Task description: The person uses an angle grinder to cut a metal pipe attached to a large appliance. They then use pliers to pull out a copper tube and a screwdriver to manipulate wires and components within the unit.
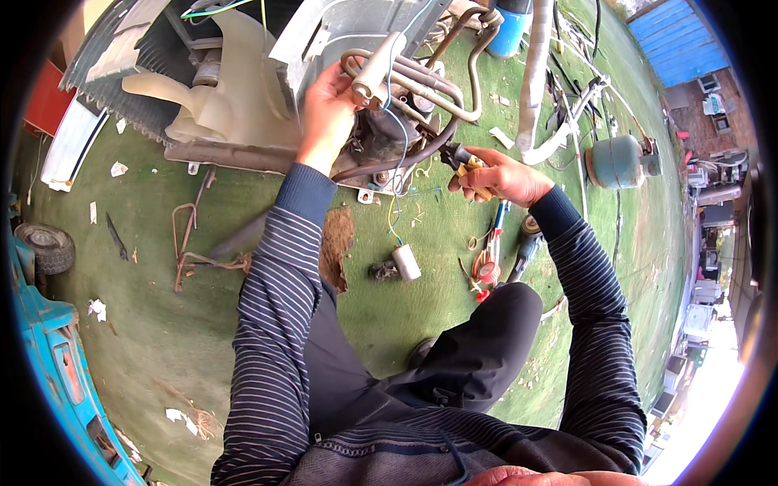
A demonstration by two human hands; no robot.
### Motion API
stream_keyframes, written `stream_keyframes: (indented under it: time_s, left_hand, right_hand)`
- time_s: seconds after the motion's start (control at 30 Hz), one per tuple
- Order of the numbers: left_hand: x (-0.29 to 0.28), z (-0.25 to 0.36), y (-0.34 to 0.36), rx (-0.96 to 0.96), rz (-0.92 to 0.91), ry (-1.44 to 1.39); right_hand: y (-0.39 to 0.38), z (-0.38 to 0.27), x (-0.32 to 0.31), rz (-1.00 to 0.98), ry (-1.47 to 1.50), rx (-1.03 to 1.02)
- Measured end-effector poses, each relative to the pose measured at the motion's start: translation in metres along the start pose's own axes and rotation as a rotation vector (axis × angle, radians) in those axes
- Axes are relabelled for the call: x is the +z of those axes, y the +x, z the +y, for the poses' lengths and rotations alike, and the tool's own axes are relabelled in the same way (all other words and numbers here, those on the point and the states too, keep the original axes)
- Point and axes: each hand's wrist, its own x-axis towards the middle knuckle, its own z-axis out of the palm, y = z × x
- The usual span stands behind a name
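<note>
In the upper middle, my left hand (pixel 327 117) is closed at a pale grey cylinder (pixel 379 69) among bent metal pipes (pixel 444 95); its fingertips are partly hidden. A thin blue wire runs past this cylinder. Below the pipes sits a dark compressor (pixel 381 136) in the opened air-conditioner unit (pixel 235 154). To the right, my right hand (pixel 506 180) grips pliers (pixel 468 172) with yellow handles. Their dark jaws point up-left, close to the curved pipe. A white capacitor (pixel 407 262) lies on the green floor below, with thin wires leading up toward the unit.
A cream fan (pixel 203 105) fills the unit's left part. Right of my knee lie red gauges with hoses (pixel 486 271) and an angle grinder (pixel 528 245). A teal gas cylinder (pixel 616 162) lies farther right. A wheel (pixel 47 247) and a turquoise frame (pixel 61 356) are at left.
</note>
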Motion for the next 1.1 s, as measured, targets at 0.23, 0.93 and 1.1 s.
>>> stream_keyframes:
  time_s: [0.23, 0.93, 1.1]
  left_hand:
    - [0.005, 0.019, -0.005, -0.071, 0.028, 0.060]
    - [0.002, -0.005, 0.017, -0.059, 0.078, -0.211]
    - [0.006, -0.009, 0.017, -0.077, 0.066, -0.344]
  right_hand:
    - [0.011, -0.010, 0.002, 0.055, -0.487, -0.085]
    - [0.077, 0.046, 0.071, 0.855, -0.789, -0.190]
    - [0.107, 0.070, 0.096, 1.051, -0.738, -0.240]
